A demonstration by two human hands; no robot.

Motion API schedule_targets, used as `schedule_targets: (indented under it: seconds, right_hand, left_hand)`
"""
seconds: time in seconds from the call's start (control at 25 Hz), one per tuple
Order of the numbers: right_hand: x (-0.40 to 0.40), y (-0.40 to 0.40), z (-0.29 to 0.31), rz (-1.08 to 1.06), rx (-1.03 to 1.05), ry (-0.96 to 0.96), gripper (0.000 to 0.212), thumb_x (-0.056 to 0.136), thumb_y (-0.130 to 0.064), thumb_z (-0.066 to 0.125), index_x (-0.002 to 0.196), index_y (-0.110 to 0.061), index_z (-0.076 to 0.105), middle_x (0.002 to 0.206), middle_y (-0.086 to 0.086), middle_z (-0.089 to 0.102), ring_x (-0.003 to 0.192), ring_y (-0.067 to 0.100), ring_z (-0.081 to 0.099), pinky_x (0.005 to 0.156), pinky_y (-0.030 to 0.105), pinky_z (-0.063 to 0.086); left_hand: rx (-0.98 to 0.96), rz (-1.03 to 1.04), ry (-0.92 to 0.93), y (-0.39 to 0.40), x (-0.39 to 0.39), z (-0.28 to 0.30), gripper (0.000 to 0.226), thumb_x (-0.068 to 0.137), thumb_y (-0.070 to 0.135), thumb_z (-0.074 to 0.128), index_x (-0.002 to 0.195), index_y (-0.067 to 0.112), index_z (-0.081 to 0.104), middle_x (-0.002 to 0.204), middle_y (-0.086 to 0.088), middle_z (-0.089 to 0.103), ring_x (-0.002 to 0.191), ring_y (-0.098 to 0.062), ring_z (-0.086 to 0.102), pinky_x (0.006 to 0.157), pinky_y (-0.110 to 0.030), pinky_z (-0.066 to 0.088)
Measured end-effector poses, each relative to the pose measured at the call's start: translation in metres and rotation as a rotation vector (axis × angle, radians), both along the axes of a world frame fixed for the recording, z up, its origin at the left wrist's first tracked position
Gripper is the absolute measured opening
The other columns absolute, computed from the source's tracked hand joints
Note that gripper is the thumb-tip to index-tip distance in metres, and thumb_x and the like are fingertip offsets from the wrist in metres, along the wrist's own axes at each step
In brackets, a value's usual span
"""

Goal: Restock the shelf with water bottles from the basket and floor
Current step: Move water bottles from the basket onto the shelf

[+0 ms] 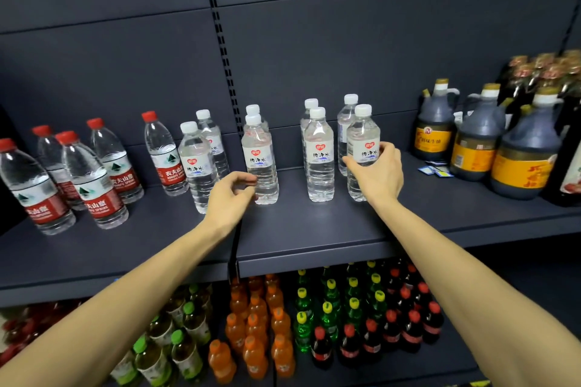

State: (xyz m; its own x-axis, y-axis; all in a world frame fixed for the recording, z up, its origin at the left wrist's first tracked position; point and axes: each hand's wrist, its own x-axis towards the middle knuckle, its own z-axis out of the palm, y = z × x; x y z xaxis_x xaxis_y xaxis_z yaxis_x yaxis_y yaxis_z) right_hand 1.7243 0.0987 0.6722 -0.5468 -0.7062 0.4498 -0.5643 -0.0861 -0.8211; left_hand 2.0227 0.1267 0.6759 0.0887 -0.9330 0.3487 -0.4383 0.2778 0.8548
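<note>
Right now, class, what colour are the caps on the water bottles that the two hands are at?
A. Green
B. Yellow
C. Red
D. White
D: the right hand grips a white-capped water bottle, and the left hand is at another white-capped bottle.

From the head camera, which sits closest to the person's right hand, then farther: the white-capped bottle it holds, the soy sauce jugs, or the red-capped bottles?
1. White-capped bottle: in the right hand itself, mid-shelf.
2. Soy sauce jugs: farther right on the same shelf.
3. Red-capped bottles: far left end, beyond the left hand.
</note>
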Motion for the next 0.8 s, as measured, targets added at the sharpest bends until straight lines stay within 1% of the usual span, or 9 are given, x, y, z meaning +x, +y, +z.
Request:
schedule_targets:
  seconds: [0.08,0.12,0.16,0.24,0.32,0.44,0.56,0.64,0.8]
  right_hand:
    - [0.002,-0.003,0.000,-0.008,-0.005,0.009,0.075,0.072,-0.055,0.083,0.128,-0.015,0.052,0.125,0.004,0.056,0.116,0.025,0.059,0.086,0.041,0.052]
    - [0.003,-0.005,0.000,-0.013,-0.003,0.013,0.075,0.073,-0.055,0.083,0.128,-0.015,0.052,0.126,0.004,0.056,0.116,0.026,0.059,0.086,0.042,0.051]
    - [0.003,-0.006,0.000,-0.021,0.000,0.013,0.075,0.073,-0.055,0.083,0.129,-0.014,0.052,0.126,0.005,0.056,0.116,0.027,0.059,0.086,0.042,0.051]
    - [0.005,-0.008,0.000,-0.035,0.006,0.004,0.076,0.073,-0.054,0.083,0.129,-0.013,0.051,0.127,0.007,0.055,0.118,0.028,0.058,0.088,0.044,0.051]
    - [0.009,-0.010,0.002,-0.046,0.027,-0.025,0.079,0.072,-0.052,0.085,0.130,-0.011,0.051,0.131,0.010,0.055,0.123,0.031,0.055,0.095,0.046,0.049]
    - [0.022,-0.005,0.007,-0.082,0.052,-0.084,0.088,0.072,-0.049,0.086,0.139,-0.009,0.046,0.143,0.013,0.048,0.135,0.035,0.044,0.108,0.051,0.040]
    - [0.046,0.009,0.014,-0.130,-0.161,-0.096,0.077,0.079,-0.040,0.072,0.144,-0.010,0.043,0.152,0.011,0.041,0.138,0.034,0.040,0.109,0.053,0.037]
    - [0.065,0.019,0.022,-0.086,-0.308,-0.023,0.073,0.080,-0.031,0.065,0.146,-0.010,0.042,0.157,0.010,0.036,0.144,0.031,0.035,0.115,0.047,0.031]
    - [0.111,0.035,0.034,0.090,-0.386,0.079,0.068,0.083,-0.021,0.063,0.147,-0.009,0.042,0.161,0.009,0.031,0.149,0.028,0.029,0.119,0.040,0.024]
  left_hand:
    - [0.001,0.019,0.016,0.005,0.010,0.001,0.023,0.095,-0.004,0.057,0.106,0.011,0.069,0.096,-0.001,0.074,0.071,-0.007,0.069,0.064,-0.015,0.054]
    - [-0.001,0.033,0.018,0.007,0.015,0.001,0.023,0.096,-0.004,0.057,0.105,0.013,0.069,0.095,0.001,0.073,0.070,-0.004,0.070,0.065,-0.017,0.055]
    - [-0.001,0.047,0.017,0.008,0.020,0.001,0.024,0.096,-0.003,0.057,0.103,0.015,0.069,0.096,0.002,0.073,0.071,-0.004,0.071,0.069,-0.021,0.056]
    - [0.008,0.066,0.005,0.010,0.029,-0.001,0.026,0.095,-0.002,0.057,0.101,0.020,0.070,0.100,0.000,0.075,0.080,-0.014,0.074,0.076,-0.031,0.058]
    - [0.021,0.085,-0.001,0.012,0.037,-0.001,0.027,0.095,-0.001,0.057,0.100,0.022,0.069,0.103,-0.003,0.075,0.083,-0.019,0.074,0.079,-0.035,0.060]
    - [0.015,0.107,-0.016,0.013,0.044,-0.001,0.027,0.094,-0.001,0.058,0.099,0.023,0.069,0.101,-0.002,0.075,0.086,-0.022,0.075,0.084,-0.041,0.063]
    - [0.007,0.107,-0.019,0.012,0.046,-0.001,0.025,0.094,0.000,0.058,0.101,0.022,0.070,0.101,-0.002,0.075,0.082,-0.020,0.075,0.090,-0.047,0.062]
    - [0.001,0.105,-0.017,0.013,0.046,-0.002,0.027,0.094,-0.001,0.057,0.100,0.023,0.068,0.103,-0.002,0.075,0.081,-0.019,0.075,0.091,-0.049,0.061]
    - [-0.011,0.104,0.004,0.021,0.047,-0.003,0.026,0.095,-0.002,0.056,0.103,0.020,0.067,0.104,-0.001,0.073,0.077,-0.014,0.073,0.091,-0.047,0.061]
